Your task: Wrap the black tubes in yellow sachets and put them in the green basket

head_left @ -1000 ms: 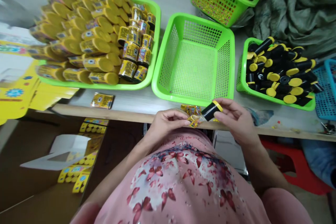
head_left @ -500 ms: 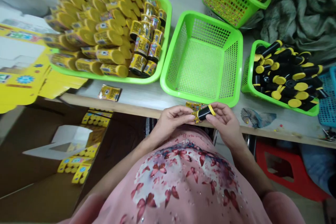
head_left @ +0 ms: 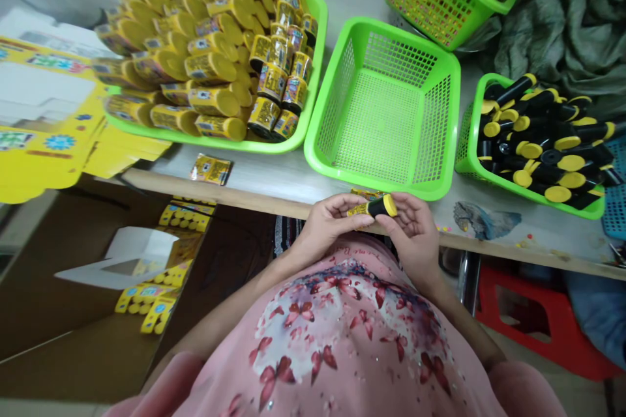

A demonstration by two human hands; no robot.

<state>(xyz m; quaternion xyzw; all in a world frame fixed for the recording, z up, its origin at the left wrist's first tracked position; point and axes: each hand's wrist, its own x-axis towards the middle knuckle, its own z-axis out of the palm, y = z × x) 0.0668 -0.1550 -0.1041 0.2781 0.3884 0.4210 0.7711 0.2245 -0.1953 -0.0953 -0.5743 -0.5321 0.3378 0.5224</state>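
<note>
At the table's front edge, both my hands meet over a small black tube (head_left: 376,207) with a yellow cap, lying nearly level. My left hand (head_left: 328,221) pinches a yellow printed film sleeve (head_left: 358,210) at the tube's left end. My right hand (head_left: 415,227) has thumb and fingers closed about the capped end. Just behind the tube, more yellow printed film (head_left: 366,194) lies on the table, partly hidden by my hands. A flat stack of similar sleeves (head_left: 211,170) rests farther left.
A green basket (head_left: 313,124) heaped with labelled yellow-capped tubes stands left. An empty green basket (head_left: 317,151) is in front of me. Plain black tubes fill a smaller basket (head_left: 469,150) on the right. An open carton (head_left: 44,287) sits below left; a red stool (head_left: 562,345) below right.
The tube has turned closer to level, and more of the yellow sleeve shows at its left end. Both hands have shifted slightly left relative to the table. The camera view has moved a little.
</note>
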